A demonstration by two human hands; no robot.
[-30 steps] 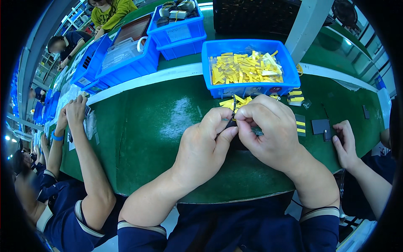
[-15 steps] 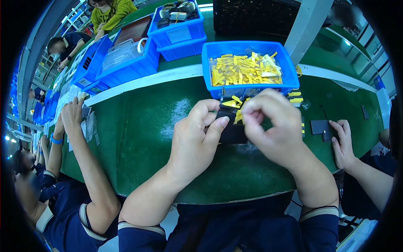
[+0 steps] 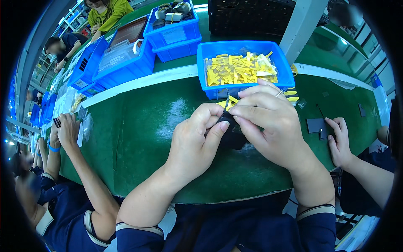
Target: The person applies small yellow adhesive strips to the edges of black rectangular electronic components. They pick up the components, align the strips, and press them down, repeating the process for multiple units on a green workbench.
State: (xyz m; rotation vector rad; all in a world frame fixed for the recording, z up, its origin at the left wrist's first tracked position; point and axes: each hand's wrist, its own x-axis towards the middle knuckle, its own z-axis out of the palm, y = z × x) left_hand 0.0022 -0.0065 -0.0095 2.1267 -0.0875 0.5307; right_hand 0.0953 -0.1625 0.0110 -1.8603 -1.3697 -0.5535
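My left hand (image 3: pixel 191 140) grips a flat black piece (image 3: pixel 233 139) over the green table, its thumb pressed on the upper part. A short black cable (image 3: pixel 227 98) rises in a curve from the piece's top edge. My right hand (image 3: pixel 273 119), with a ring on one finger, is pinched closed at that top edge beside the cable. Its fingertips meet those of the left hand, and whatever is between them is hidden. Loose yellow strips (image 3: pixel 222 103) lie just behind my fingers.
A blue bin (image 3: pixel 287 71) of yellow strips stands beyond my hands. More blue bins (image 3: pixel 126 69) stand at the far left. At right, a co-worker's hand (image 3: pixel 341 143) is beside a dark flat piece (image 3: pixel 315 125). Another co-worker's hands (image 3: pixel 67 132) are at left.
My right hand has moved left and up against the top edge of the black piece, near my left fingertips. The piece has tilted. The left co-worker's hands have come lower.
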